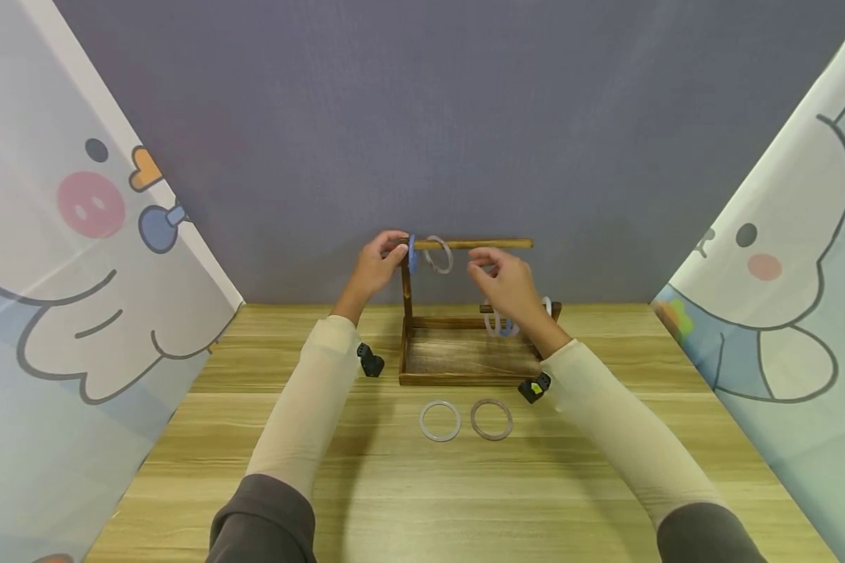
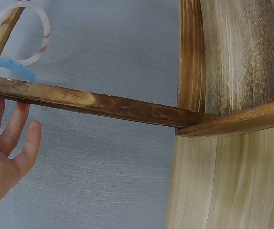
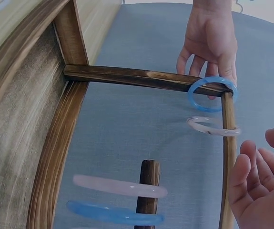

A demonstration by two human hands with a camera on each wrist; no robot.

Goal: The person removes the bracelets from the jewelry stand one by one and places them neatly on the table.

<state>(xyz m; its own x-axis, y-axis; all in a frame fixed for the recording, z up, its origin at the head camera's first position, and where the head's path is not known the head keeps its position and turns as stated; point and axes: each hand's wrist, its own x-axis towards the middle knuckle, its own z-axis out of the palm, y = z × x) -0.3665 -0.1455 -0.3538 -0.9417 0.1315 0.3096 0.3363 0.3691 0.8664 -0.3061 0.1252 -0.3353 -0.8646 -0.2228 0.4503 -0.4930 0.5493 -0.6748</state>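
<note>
Your left hand (image 1: pixel 378 264), fingers nearly straight, touches the post (image 1: pixel 406 293), perhaps steadying it, while your empty right hand (image 1: pixel 508 286) curls loosely beside the bar (image 1: pixel 493 244) threaded through, and so supporting, a blue ring (image 1: pixel 412 254) and pale ring (image 1: pixel 451 255).

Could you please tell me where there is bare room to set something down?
The table is bare between the sleeves, this side of the two loose rings. The tray floor also looks free. It is crowded on the lower bar, hung with rings, and by the left hand, where two more rings circle the upper bar.
</note>
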